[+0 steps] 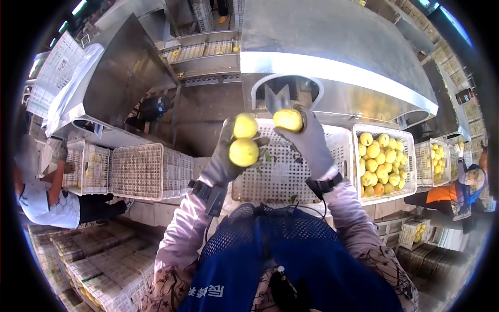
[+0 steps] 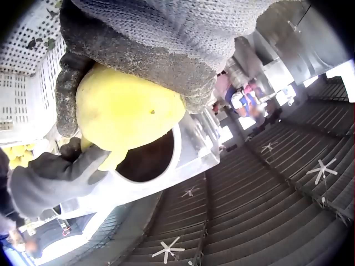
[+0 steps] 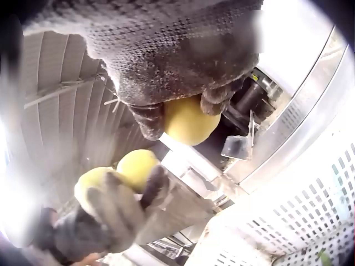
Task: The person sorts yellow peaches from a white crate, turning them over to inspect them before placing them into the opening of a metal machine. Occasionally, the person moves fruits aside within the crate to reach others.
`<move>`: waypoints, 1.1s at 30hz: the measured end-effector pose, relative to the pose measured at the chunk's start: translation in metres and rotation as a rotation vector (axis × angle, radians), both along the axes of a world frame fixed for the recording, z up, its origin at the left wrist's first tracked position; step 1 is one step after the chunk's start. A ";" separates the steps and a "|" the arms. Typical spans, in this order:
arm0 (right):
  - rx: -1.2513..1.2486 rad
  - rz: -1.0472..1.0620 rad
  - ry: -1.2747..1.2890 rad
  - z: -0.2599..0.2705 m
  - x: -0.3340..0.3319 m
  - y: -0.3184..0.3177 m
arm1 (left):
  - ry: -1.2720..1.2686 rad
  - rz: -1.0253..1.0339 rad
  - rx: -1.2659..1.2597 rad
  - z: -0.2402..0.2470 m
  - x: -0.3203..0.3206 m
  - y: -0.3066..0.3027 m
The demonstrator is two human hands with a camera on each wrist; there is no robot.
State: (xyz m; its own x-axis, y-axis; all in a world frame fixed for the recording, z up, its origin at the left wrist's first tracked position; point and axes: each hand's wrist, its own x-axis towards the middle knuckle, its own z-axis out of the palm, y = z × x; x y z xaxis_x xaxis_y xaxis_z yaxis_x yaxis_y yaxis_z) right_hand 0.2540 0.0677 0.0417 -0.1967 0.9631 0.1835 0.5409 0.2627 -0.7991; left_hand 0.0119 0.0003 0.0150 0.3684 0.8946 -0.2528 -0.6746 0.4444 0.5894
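Two yellow fruits, one (image 1: pixel 245 126) above the other (image 1: pixel 243 152) in the head view, are gripped by the gloved left hand (image 1: pixel 224 158). The gloved right hand (image 1: pixel 311 140) holds one yellow fruit (image 1: pixel 288 120) to the right of them, at about the same height. Both hands are over a white perforated crate (image 1: pixel 275 179) with a few green leaves in it. In the left wrist view a large yellow fruit (image 2: pixel 127 108) lies against the left glove's palm. The right wrist view shows fingers round the right hand's fruit (image 3: pixel 191 121).
A crate full of yellow fruits (image 1: pixel 382 164) stands to the right. Upside-down or closed-looking white crates (image 1: pixel 138 171) stand to the left. Ahead is a metal machine (image 1: pixel 338 47) with a round-edged opening. Other people (image 1: pixel 49 200) work at both sides.
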 end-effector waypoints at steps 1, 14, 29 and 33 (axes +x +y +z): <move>0.005 -0.004 -0.003 -0.016 -0.009 0.013 | 0.296 0.067 0.162 -0.021 -0.003 -0.009; 0.043 -0.382 0.011 -0.026 -0.070 0.119 | 0.131 0.074 -0.256 -0.041 -0.050 -0.037; -0.265 0.158 0.197 0.008 -0.029 -0.032 | 0.407 -0.237 0.133 -0.002 -0.010 0.015; 0.073 0.198 0.083 0.026 -0.014 -0.038 | 0.598 -0.141 0.672 0.010 -0.003 0.014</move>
